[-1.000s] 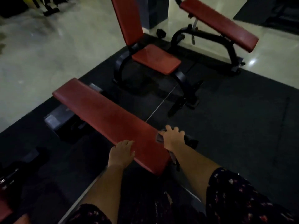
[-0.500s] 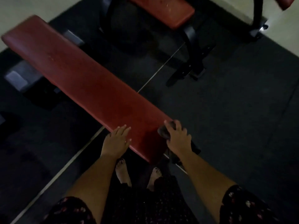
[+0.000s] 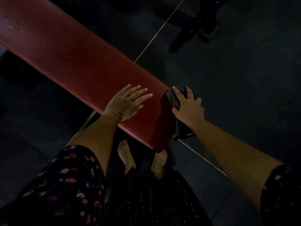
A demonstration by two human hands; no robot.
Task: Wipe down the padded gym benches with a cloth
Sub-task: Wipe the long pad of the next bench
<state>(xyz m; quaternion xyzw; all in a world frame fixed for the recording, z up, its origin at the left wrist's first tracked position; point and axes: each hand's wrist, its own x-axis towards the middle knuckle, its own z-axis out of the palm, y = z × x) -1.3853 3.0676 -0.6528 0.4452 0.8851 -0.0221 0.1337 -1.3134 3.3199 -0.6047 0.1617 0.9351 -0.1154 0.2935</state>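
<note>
So your padded bench (image 3: 78, 59) runs on a diagonal, long axis going from the upper left of the frame down to its near end at lower centre, just above your two bare feet (image 3: 127, 154). The pad is dark red and kinda glossy, with rounded edges and a few pale scuff specks up in the upper left corner. Only one pad shows here, and one cloth. Your left hand (image 3: 127, 103) is flat on top of the pad near that end, fingers straight and spread, gripping nothing. Your right hand (image 3: 187, 108) has its fingers curled over the cloth (image 3: 175, 98), pressing it against the pad's right edge at centre right. The cloth is dark and bunched up, and a bit of it hangs down below your palm. Both arms come in from the bottom with dark floral sleeves (image 3: 68, 180). The floor (image 3: 244, 79) is dark matting with thin pale seam lines, and there's one black metal frame foot (image 3: 195, 26) at the upper right, well apart from your bench.
</note>
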